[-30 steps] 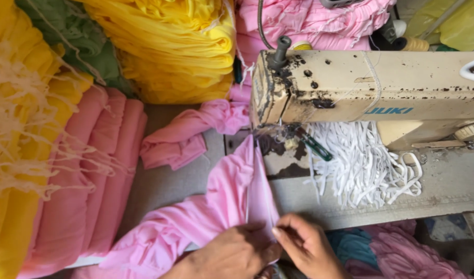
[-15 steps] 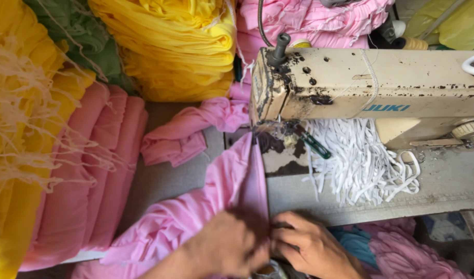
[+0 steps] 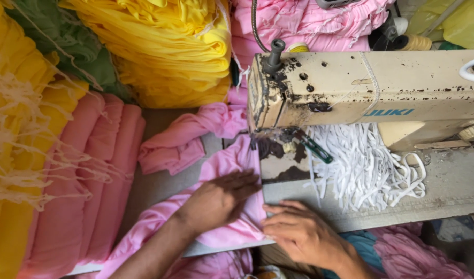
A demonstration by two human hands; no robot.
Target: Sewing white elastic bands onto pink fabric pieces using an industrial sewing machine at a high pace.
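Note:
A light pink piece of fabric (image 3: pixel 232 165) lies on the machine bed and runs up under the head of a worn cream sewing machine (image 3: pixel 361 93). My left hand (image 3: pixel 221 199) lies flat on the pink fabric, fingers spread and pointing toward the needle area. At the fabric's right edge my right hand (image 3: pixel 299 232) rests with its fingertips pinching or pressing the hem. Both hands sit just in front of the presser foot (image 3: pixel 283 137).
A heap of white elastic cord (image 3: pixel 366 170) lies right of the needle. Stacks of salmon-pink fabric (image 3: pixel 92 170), yellow fabric (image 3: pixel 164 46) and green cloth (image 3: pixel 66 46) crowd the left and back. More pink garments (image 3: pixel 309 20) sit behind the machine.
Both hands have moved up from the front edge onto the pink fabric, closer to the needle. The left hand has flattened out on the cloth.

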